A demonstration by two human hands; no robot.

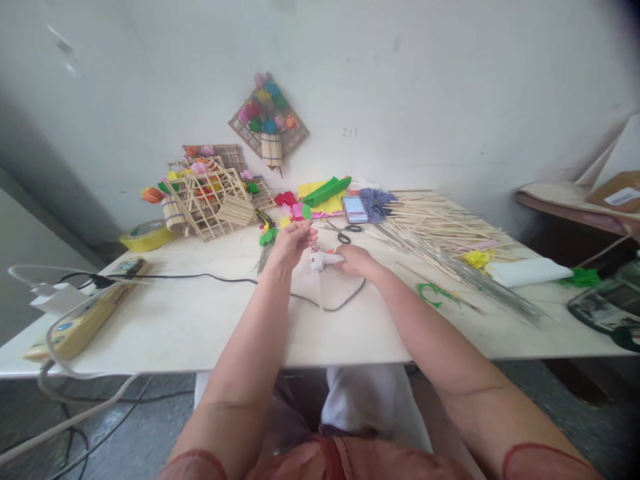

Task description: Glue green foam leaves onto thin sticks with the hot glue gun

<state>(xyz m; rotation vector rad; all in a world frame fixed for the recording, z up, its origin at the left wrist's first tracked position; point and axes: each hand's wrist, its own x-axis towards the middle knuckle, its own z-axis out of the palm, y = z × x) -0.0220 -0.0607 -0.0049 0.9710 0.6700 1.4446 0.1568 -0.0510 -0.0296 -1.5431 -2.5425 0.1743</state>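
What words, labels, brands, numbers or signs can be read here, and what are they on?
"217", possibly "Z17": marked on the wall.
Red marks on the white glue gun: too small to read.
White label on the brown package at the right edge: too blurred to read.

A yellow tape roll (141, 243) sits near the power strip (93, 317) and white adapter (55, 299).

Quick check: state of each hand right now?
Left hand: closed, apparently pinching a small green piece.
Right hand: closed, holding the white glue gun.
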